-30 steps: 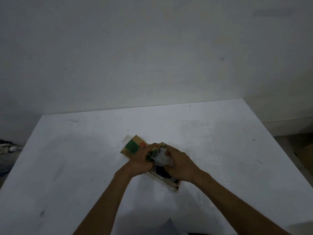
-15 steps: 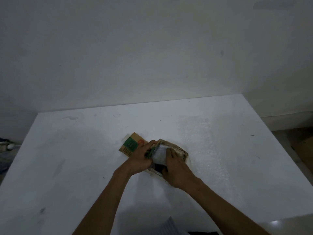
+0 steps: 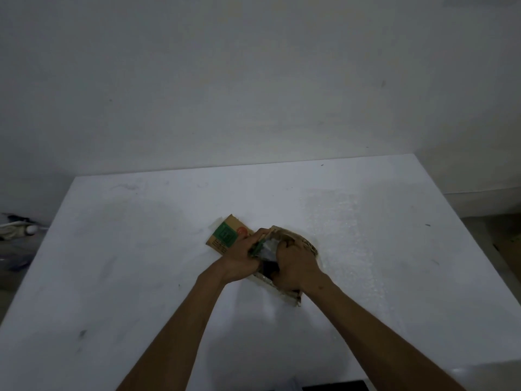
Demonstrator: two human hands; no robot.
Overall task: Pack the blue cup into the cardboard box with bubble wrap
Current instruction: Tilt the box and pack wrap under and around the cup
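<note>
A small brown cardboard box (image 3: 306, 244) with a green label on its open flap (image 3: 225, 235) sits at the middle of the white table (image 3: 112, 263). A bundle wrapped in clear bubble wrap (image 3: 267, 248) is in the box's opening; the blue cup is hidden inside it, only a dark patch showing. My left hand (image 3: 241, 256) grips the box's left wall and flap edge. My right hand (image 3: 294, 265) is curled over the bundle and presses on it from the right.
A sheet of clear bubble wrap (image 3: 346, 221) lies flat on the table right of the box. The wall stands just behind the table's far edge. Clutter lies on the floor (image 3: 17, 231) at the far left. A dark object (image 3: 335, 387) shows at the bottom edge.
Both hands stay on the box and bundle. My right hand has shifted further over the bundle, covering more of it, and the view has moved slightly.
</note>
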